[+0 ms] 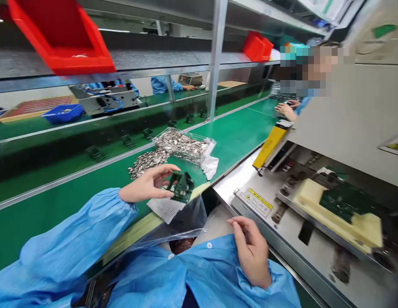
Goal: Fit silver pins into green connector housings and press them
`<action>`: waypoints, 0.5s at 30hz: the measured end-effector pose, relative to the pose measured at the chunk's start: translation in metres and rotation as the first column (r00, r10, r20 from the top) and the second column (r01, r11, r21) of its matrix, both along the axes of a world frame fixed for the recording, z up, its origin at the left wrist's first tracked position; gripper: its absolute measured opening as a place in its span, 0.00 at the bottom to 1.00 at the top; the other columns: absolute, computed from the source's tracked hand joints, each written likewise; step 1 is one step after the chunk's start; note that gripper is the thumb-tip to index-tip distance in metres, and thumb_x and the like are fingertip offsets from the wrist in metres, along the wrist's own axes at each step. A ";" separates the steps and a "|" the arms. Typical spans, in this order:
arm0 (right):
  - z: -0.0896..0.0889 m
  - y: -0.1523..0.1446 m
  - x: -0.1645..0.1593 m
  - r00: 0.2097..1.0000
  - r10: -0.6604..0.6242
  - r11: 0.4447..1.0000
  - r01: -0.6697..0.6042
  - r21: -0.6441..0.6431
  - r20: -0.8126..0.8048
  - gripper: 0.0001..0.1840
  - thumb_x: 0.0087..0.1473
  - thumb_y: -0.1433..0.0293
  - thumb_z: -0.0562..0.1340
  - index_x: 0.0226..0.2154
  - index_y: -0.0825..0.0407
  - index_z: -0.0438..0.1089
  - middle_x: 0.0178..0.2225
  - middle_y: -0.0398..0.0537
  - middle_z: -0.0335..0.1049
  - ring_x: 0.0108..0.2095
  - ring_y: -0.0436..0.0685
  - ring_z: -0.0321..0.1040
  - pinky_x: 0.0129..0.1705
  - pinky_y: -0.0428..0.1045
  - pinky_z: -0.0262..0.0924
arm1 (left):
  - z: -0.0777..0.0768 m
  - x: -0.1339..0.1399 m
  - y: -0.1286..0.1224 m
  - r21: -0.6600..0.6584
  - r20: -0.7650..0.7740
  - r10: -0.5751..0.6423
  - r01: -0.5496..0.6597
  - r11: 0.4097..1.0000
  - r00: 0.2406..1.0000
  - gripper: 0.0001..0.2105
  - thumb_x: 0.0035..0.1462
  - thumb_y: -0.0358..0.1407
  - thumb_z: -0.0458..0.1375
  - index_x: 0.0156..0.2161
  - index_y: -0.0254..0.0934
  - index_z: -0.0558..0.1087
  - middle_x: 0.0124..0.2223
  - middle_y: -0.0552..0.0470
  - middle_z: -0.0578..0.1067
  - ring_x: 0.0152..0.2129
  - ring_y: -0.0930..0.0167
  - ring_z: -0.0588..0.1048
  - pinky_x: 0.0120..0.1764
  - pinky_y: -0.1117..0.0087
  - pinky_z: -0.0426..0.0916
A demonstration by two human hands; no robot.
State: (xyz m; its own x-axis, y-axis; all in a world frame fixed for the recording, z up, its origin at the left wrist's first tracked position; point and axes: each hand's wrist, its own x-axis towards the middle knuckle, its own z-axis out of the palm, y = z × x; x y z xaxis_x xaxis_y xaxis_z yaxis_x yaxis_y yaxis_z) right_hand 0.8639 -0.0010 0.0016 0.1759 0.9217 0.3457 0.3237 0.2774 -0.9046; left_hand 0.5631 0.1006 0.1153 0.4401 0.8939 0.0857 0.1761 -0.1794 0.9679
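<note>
In my left hand (147,185) a small green circuit board (182,187) is gripped between thumb and fingers, tilted above the bench's front edge. Under it lies a silver textured sheet (167,208). Just behind that hand, small shiny metal pieces (146,164) are heaped on the green bench, beside a clear plastic tray (199,159) full of the same pieces. A crumpled white wrapper (209,167) rests at the tray's right end. Over my lap is my right hand (252,250), fingers curled and tips close together; whether anything small is between them cannot be seen.
At right, a machine bed carries a cream fixture (340,214) with a green board (346,199) on it. A yellow guard (271,143) stands farther back. Several boards sit on the green conveyor (70,164). A red bin (64,38) hangs overhead. A co-worker's hands (287,111) are beyond.
</note>
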 end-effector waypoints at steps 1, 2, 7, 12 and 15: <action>-0.001 0.010 -0.012 0.991 0.134 0.987 -0.131 -0.089 0.027 0.12 0.61 0.59 0.58 0.39 0.49 0.71 0.36 0.50 0.74 0.37 0.59 0.71 0.41 0.53 0.66 | -0.001 -0.025 -0.005 0.020 0.027 0.142 -0.143 0.990 0.989 0.28 0.42 0.36 0.70 0.51 0.39 0.70 0.48 0.44 0.75 0.47 0.61 0.74 0.50 0.61 0.71; -0.003 0.019 -0.023 0.971 0.236 0.959 -0.226 -0.173 0.036 0.14 0.61 0.58 0.57 0.39 0.50 0.72 0.36 0.50 0.74 0.37 0.59 0.71 0.41 0.52 0.66 | -0.005 -0.051 -0.010 0.038 0.055 0.288 -0.291 0.956 0.956 0.29 0.41 0.37 0.71 0.51 0.39 0.70 0.49 0.45 0.75 0.47 0.60 0.74 0.50 0.61 0.71; -0.026 0.055 -0.071 0.867 0.484 0.748 -0.482 -0.455 -0.123 0.28 0.55 0.47 0.58 0.40 0.54 0.74 0.35 0.53 0.76 0.36 0.62 0.73 0.39 0.53 0.67 | -0.048 -0.192 -0.029 0.070 0.204 0.830 -0.853 0.517 0.520 0.31 0.39 0.38 0.71 0.51 0.40 0.70 0.46 0.48 0.75 0.49 0.63 0.73 0.54 0.60 0.68; -0.049 0.074 -0.105 0.889 0.400 0.677 -0.452 -0.580 -0.225 0.33 0.48 0.41 0.61 0.34 0.54 0.77 0.31 0.54 0.77 0.34 0.62 0.73 0.34 0.50 0.68 | -0.081 -0.318 -0.026 0.051 0.174 0.980 -0.995 0.089 0.097 0.29 0.41 0.35 0.69 0.51 0.35 0.67 0.43 0.46 0.75 0.45 0.62 0.76 0.50 0.53 0.71; -0.060 0.080 -0.114 0.917 0.329 0.672 -0.395 -0.627 -0.226 0.31 0.41 0.40 0.65 0.26 0.53 0.77 0.27 0.52 0.75 0.31 0.61 0.72 0.34 0.49 0.68 | -0.090 -0.378 -0.001 0.121 0.143 0.990 -0.993 0.002 0.019 0.28 0.46 0.33 0.66 0.53 0.33 0.64 0.47 0.41 0.74 0.49 0.61 0.74 0.52 0.55 0.70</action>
